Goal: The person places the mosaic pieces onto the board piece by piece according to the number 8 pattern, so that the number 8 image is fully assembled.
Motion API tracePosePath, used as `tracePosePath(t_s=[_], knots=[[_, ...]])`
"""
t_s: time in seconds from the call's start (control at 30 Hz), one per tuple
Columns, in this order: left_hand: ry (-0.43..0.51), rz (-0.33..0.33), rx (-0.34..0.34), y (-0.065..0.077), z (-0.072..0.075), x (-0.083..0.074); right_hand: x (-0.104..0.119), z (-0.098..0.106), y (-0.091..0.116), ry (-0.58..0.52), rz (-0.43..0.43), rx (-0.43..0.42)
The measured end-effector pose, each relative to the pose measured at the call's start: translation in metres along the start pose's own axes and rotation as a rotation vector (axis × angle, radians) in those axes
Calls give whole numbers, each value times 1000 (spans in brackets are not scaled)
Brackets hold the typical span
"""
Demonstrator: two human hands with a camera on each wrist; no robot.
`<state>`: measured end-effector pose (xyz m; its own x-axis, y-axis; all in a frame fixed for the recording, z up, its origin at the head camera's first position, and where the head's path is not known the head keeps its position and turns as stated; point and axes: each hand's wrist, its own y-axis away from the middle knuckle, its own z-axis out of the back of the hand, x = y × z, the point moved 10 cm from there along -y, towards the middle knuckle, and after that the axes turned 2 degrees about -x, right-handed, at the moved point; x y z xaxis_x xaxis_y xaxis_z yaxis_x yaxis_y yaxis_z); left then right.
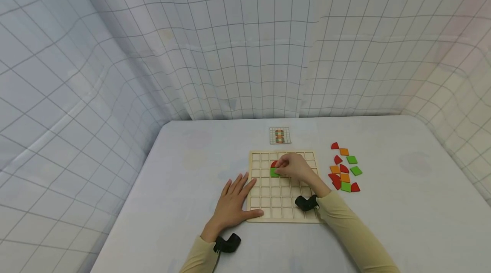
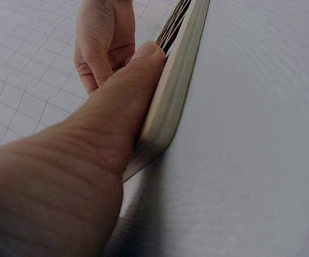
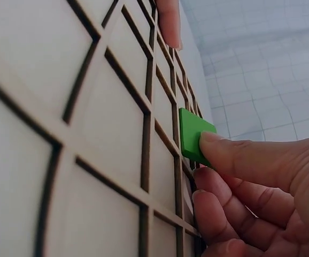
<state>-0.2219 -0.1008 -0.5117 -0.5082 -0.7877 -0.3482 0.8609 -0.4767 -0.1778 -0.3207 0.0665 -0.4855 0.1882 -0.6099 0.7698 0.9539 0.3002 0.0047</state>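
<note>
A wooden grid board [image 1: 264,213] lies on the table. My right hand [image 1: 293,166] is over its upper middle, pinching a green square tile [image 3: 192,136] between thumb and fingers. In the head view that green tile shows just below a red quarter-circle tile [image 1: 274,164], partly covered by my fingers. Whether the green tile sits fully in its cell, I cannot tell. My left hand [image 1: 232,205] rests with spread fingers along the board's left edge, its thumb [image 2: 138,64] lying on the lower left corner area.
Loose red, orange and green tiles [image 1: 346,187] lie scattered right of the board. Behind the board is a small pattern card [image 1: 280,136] with a coloured figure on a grid. Grid-lined white curtains [image 1: 245,51] hang around the white table [image 1: 184,170].
</note>
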Motion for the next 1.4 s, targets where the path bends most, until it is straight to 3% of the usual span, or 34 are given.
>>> tracePosePath(t_s=[0.4,0.97,1.2,1.4], knots=[[2,2,2,0,-1,1,4,1,1,57,36,-22],[4,-1,-2,-1,-2,2,2,2,5,22,65,-12],[15,-5,-12,-1,-1,0,-3,15,16,51,69,-17],[24,-13,-30,-1,2,-1,-10,39,31,87,83,-86]])
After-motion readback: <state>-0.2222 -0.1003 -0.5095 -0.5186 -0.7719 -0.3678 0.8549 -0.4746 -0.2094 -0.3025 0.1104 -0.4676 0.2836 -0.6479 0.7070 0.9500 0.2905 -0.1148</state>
